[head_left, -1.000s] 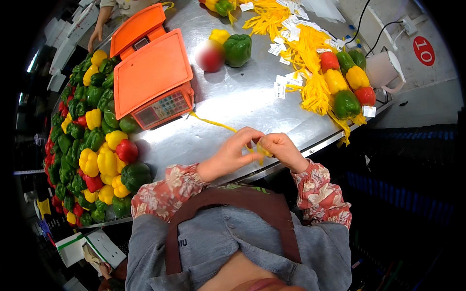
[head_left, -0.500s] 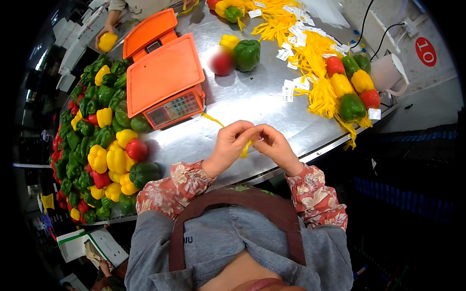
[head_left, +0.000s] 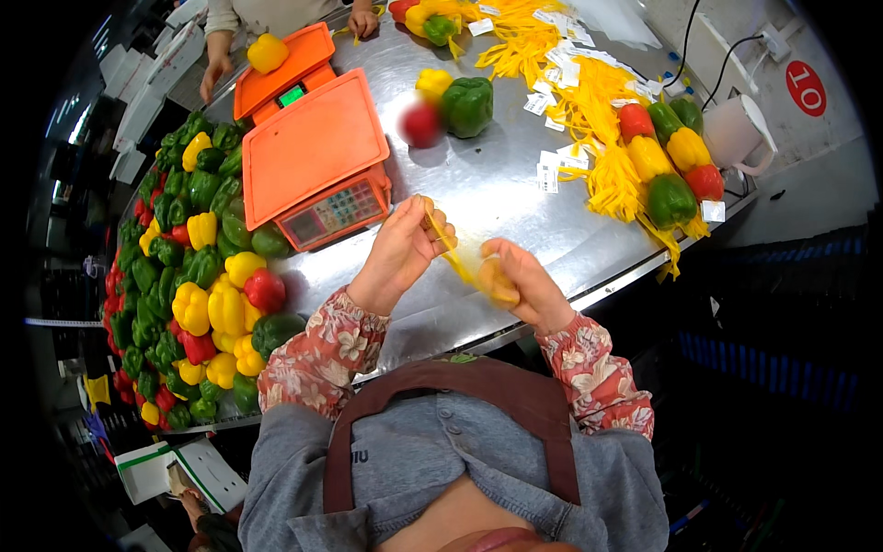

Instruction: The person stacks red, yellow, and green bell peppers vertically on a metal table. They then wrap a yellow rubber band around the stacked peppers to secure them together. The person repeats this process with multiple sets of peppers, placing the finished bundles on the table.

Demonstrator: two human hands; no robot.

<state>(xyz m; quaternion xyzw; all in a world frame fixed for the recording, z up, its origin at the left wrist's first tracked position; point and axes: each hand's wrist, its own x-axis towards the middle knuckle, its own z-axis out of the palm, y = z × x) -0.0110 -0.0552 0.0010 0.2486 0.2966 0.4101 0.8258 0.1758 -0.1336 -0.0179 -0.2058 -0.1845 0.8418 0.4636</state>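
Over the near part of the metal table, my left hand pinches one end of a yellow mesh net bag. My right hand grips its other end, slightly smeared by motion, so the net stretches slantwise between both. Beyond my hands sit a green bell pepper, a red pepper that looks blurred, and a yellow pepper, loosely together. The orange weighing scale stands just beyond my left hand, its keypad facing me.
Loose bell peppers are heaped at the left. Several yellow nets with white tags lie at the right, near netted peppers and a pale jug. Across the table, another person's hand is beside a second scale bearing a yellow pepper.
My hands were close together and have moved apart, the left one up and leftward, drawing the net out between them. The other person's yellow pepper now rests on the far scale, released.
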